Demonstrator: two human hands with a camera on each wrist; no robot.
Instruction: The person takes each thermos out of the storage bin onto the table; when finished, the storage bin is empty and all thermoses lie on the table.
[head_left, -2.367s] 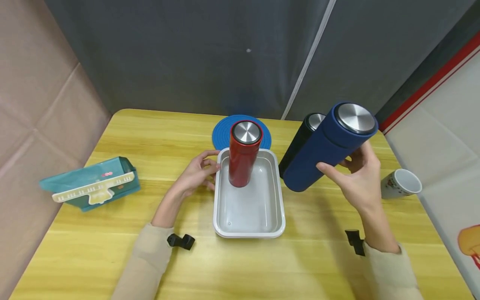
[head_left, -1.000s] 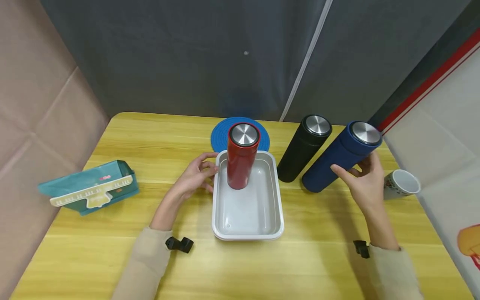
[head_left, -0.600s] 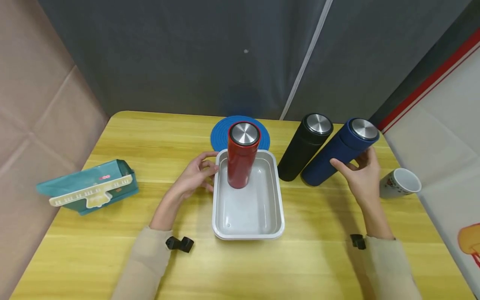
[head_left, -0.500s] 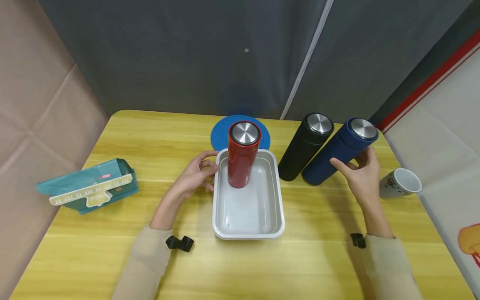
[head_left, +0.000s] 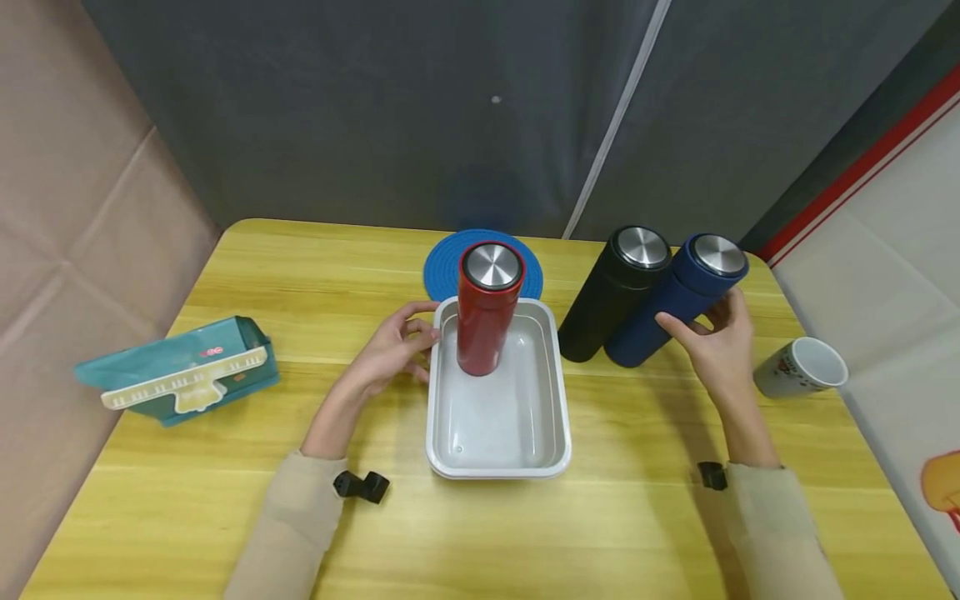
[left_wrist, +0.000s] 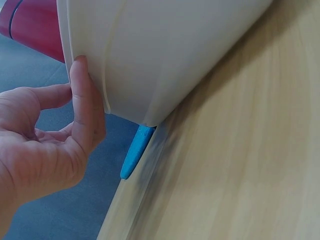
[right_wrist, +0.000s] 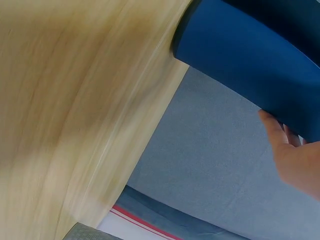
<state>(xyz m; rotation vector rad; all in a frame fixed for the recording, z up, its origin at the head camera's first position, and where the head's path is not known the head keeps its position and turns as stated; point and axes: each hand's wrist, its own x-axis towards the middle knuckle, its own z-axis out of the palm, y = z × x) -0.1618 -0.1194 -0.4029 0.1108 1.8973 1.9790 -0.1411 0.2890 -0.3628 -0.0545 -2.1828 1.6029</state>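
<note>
Fingers of the right hand (head_left: pixel 712 346) curl in a grip around the blue flask (head_left: pixel 675 302), left hand (head_left: pixel 386 350) touching the tray (head_left: pixel 558 433).

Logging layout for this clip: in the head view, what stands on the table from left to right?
Teal box → left hand → red flask → black flask → blue flask → white mug.

The right hand (head_left: pixel 718 346) grips a tall navy-blue cylindrical steel-capped flask (head_left: pixel 671 304) standing on the yellow wooden table (head_left: pixel 225 517). Touching it on its left stands a tall black steel-capped flask (head_left: pixel 609 296); right of the grip lies a white ceramic mug (head_left: pixel 801 368); further left, a red flask (head_left: pixel 485 312) stands in a white rectangular tray (head_left: pixel 558 433).
</note>
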